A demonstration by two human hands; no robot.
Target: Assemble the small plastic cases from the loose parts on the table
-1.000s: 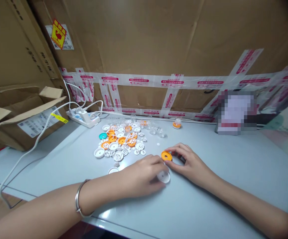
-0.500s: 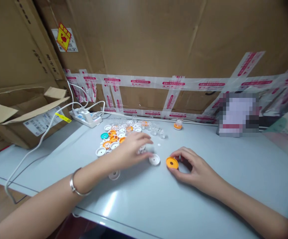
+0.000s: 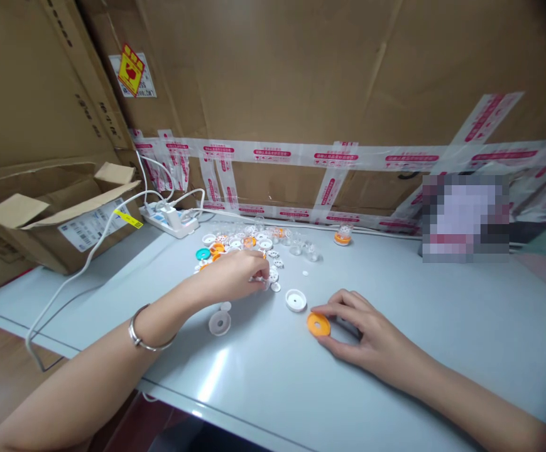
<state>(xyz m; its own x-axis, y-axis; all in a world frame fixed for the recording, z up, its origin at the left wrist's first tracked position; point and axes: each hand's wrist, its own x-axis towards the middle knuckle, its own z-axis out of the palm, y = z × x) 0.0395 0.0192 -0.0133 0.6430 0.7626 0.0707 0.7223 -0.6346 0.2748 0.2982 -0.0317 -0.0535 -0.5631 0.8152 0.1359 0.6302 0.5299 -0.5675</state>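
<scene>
Cardboard [image 3: 273, 69] crossed with printed tape stands behind a pale counter [image 3: 263, 389]. Low over it, the left forearm slants forward, bracelet [image 3: 134, 338] at the wrist, the left hand [image 3: 244, 274] palm down with fingers curled into the loose parts [image 3: 235, 243]; whether they grip anything cannot be told. Thumb below, fingers arched above, the right hand [image 3: 354, 326] pinches an orange disc [image 3: 318, 332] by its edge, near a white disc [image 3: 300, 304].

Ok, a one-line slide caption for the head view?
Right hand holds an orange disc; left hand at the pile of small parts.
</scene>
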